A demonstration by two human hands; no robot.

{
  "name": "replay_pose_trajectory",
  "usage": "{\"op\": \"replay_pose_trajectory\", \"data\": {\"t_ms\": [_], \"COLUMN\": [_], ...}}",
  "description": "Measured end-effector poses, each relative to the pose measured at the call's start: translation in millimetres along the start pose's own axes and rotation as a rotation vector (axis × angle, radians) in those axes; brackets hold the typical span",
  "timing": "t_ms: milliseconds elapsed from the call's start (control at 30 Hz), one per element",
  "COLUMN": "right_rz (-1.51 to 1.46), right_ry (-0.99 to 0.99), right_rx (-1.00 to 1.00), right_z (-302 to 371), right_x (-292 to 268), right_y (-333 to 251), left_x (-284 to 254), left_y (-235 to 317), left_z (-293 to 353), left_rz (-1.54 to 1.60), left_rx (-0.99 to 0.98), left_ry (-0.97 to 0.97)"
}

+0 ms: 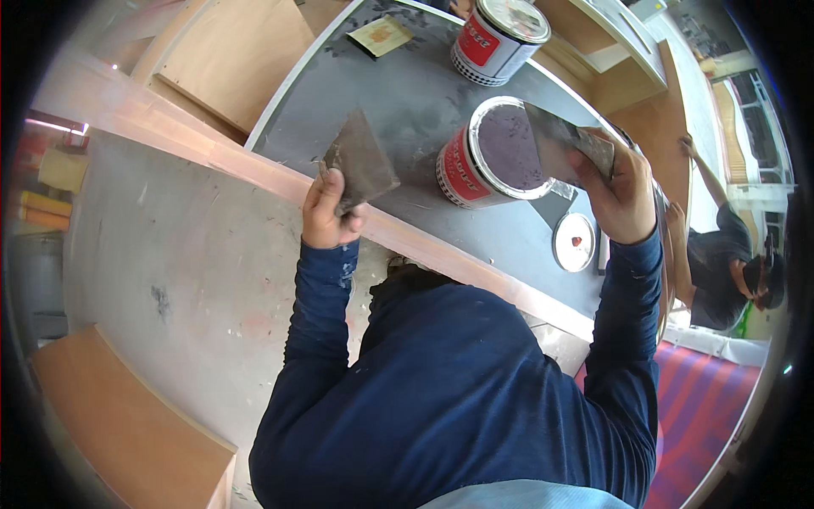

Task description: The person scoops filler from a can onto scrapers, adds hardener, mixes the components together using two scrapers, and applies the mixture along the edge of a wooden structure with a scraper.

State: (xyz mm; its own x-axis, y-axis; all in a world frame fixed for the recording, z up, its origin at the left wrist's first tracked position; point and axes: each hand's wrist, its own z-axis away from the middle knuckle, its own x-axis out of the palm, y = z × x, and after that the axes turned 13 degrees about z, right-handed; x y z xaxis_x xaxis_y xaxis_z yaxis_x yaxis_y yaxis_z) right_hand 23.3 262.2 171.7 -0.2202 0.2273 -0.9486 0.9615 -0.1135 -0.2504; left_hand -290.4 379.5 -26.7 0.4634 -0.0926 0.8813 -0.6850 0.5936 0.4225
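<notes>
My left hand [326,212] grips a flat, dirty grey-brown putty spreader [365,161] by its lower edge, held up above the table's near edge. My right hand [627,195] is closed on a wide flat putty knife [553,140], thumb pressed on its face. The blade reaches over the right rim of an open can [462,174] with a red and white label. Purple-grey filler [506,148] fills the can nearly to its rim. Whether the blade touches the filler, I cannot tell.
A second can [496,47], lidded, stands farther back on the dark tabletop [407,93]. A yellowish square sheet [380,36] lies at the far left. Near my right forearm sits a round white lid [575,242] with a red blob. Another person [721,276] is at the right.
</notes>
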Motion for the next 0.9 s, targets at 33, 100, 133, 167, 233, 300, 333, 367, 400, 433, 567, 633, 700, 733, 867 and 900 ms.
{"op": "replay_pose_trajectory", "data": {"t_ms": [33, 100, 133, 167, 233, 300, 333, 367, 400, 433, 567, 633, 700, 733, 867, 900], "right_rz": [0.018, -0.013, -0.018, -0.023, 0.027, -0.030, -0.077, -0.077, -0.102, -0.128, -0.136, -0.165, -0.182, -0.199, -0.195, -0.193], "right_ry": [-0.021, -0.028, -0.015, -0.002, -0.001, -0.032, -0.051, -0.052, -0.050, -0.047, -0.063, -0.051, -0.054, -0.059, -0.055, -0.052], "right_rx": [-0.003, 0.001, -0.032, -0.064, -0.103, -0.063, -0.019, -0.021, -0.018, -0.014, -0.003, -0.054, -0.042, -0.032, -0.029, -0.037], "right_z": [-2.7, -6.2, -7.5, -9.0, -12.4, -11.5, -10.3, -9.3, -7.9, -6.6, -0.6, 3.7, 6.0, 6.8, 7.8, 6.6], "right_x": [1.0, 8.5, 12.4, 14.8, 16.1, 19.6, 21.6, 23.7, 26.3, 27.9, 29.8, 33.9, 34.1, 34.1, 34.0, 32.7], "right_y": [-1.2, 3.5, 8.3, 11.2, 13.4, 20.0, 24.0, 27.4, 30.1, 31.9, 35.4, 40.5, 40.8, 41.3, 49.6, 47.3], "left_x": [12.7, 26.5, 27.9, 29.4, 33.0, 31.9, 32.6, 33.7, 34.3, 33.3, 23.3, 20.3, 20.9, 22.3, 24.1, 22.5], "left_y": [-1.1, -7.8, -8.3, -9.0, -7.8, -5.2, -6.3, -7.8, -8.9, -12.1, -17.0, -17.0, -19.7, -20.5, -21.5, -21.9], "left_z": [0.4, -1.6, -2.9, -4.2, -5.3, -6.8, -7.4, -7.8, -8.1, -9.5, -20.5, -28.7, -35.6, -36.0, -31.5, -29.8], "left_rz": [-0.206, -0.264, -0.388, -0.513, -0.530, -0.605, -0.603, -0.543, -0.485, -0.486, -1.048, -1.286, -1.321, -1.321, -1.362, -1.379], "left_rx": [0.102, 0.247, 0.306, 0.363, 0.367, 0.273, 0.275, 0.259, 0.242, 0.242, 0.835, 1.163, 1.415, 1.414, 1.373, 1.323], "left_ry": [0.051, 0.065, 0.031, -0.003, 0.016, 0.001, 0.003, 0.008, 0.011, 0.013, 0.072, 0.004, -0.033, -0.036, -0.082, -0.097]}}
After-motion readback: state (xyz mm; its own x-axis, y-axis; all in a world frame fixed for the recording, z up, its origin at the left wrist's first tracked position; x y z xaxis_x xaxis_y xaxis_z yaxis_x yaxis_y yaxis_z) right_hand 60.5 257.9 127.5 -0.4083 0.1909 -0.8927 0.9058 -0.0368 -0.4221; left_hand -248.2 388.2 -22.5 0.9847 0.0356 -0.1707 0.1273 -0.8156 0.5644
